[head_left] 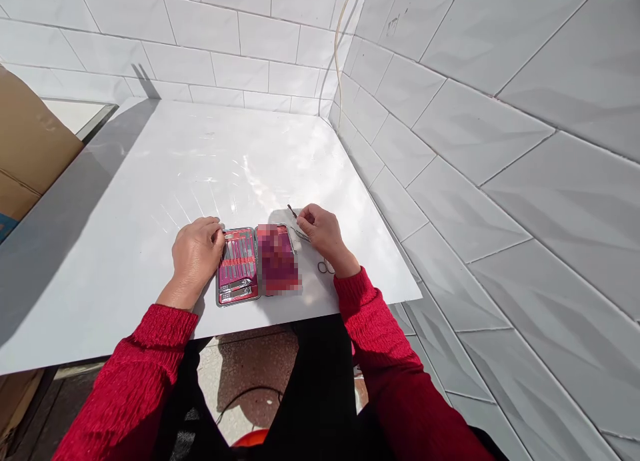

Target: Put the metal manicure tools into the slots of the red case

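Observation:
A manicure case [258, 264] lies open on the white table. Its left half holds a row of slim metal manicure tools [239, 255] under a red band, with nail clippers [235, 289] below them. The right half is largely blurred out. My left hand [197, 253] is closed at the case's upper left edge, fingers curled against it. Right of the case, my right hand [323, 233] pinches a thin, dark-tipped tool [291, 211]; its exact kind is hard to tell. Just under those fingers is a shiny metal tool [301, 235]. Small scissors [325, 267] lie beside my right wrist, partly covered.
The white tabletop [125, 247] meets tiled walls at the back and right. A cardboard box [35, 134] stands at the far left. A thin cable [339, 47] hangs in the corner. The table's front edge runs above my lap.

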Tool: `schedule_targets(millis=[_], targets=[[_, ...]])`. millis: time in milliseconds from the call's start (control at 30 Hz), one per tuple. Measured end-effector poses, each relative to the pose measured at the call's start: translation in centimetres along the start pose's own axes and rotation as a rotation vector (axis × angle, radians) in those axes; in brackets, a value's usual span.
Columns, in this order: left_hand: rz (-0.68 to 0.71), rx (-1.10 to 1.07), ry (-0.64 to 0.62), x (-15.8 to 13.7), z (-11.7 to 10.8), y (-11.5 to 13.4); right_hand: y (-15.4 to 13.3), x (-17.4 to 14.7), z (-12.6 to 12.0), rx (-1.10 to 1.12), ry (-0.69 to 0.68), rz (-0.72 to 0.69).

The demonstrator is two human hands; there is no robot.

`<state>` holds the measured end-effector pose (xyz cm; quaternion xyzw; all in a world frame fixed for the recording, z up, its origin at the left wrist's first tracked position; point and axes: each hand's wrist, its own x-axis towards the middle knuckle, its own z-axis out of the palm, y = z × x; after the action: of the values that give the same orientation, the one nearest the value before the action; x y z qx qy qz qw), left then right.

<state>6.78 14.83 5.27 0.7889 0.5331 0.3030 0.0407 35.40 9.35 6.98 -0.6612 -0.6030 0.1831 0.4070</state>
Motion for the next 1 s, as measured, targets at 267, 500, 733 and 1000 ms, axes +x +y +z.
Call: schedule_targets(millis=[267,500,733,1000], targets=[[-0.012,0.006,-0.01,-0.2,0.1,0.1,0.0,-0.2,1.9,0.588,-0.306,0.121],[0.015,0.012,0.0,-0.3,0.1,0.4,-0.4,-0.5,2.6,0.656,-0.333,0.074],[0.002,0.003,-0.009,-0.3,0.1,0.5,-0.4,-0.7,3.6,0.651,-0.281,0.056],[0.02,0.032,-0.019,-0.3,-0.2,0.8,-0.3,-0.7,4.5,0.694,-0.252,0.044]])
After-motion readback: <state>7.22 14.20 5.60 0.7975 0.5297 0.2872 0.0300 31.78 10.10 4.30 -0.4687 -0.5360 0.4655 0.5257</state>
